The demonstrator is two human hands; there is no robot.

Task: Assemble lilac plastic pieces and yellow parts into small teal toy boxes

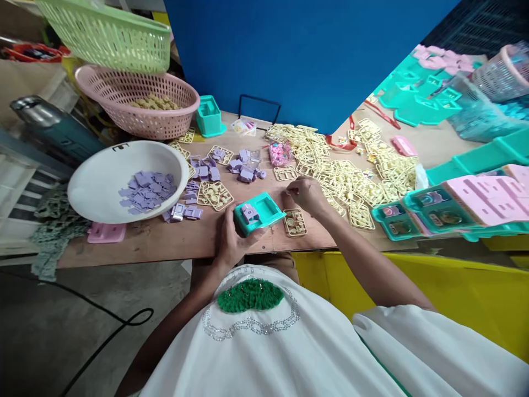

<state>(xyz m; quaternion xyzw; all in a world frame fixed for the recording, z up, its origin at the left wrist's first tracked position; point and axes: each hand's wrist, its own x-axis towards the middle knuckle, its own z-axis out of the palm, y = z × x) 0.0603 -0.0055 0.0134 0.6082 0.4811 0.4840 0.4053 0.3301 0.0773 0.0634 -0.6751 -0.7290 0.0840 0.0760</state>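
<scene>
My left hand (233, 240) grips a teal plastic toy housing (270, 207) from its left side, low over the table's front edge. On the left of that housing sits a small purple plastic piece (249, 213). My right hand (308, 193) is closed in a pinch to the right of the housing, apart from it. What its fingertips hold, if anything, is too small to make out. Just below it lies a cream sprue frame of small parts (295, 222). A clear bag of pink pieces (280, 152) lies behind my right hand.
At left stand a white bowl of purple pieces (82, 187), a pink basket (136, 124) and a green basket (111, 44). Cream frames (347, 176) are heaped at right, beside stacked teal and pink housings (475, 198). A blue panel (297, 66) rises behind the table.
</scene>
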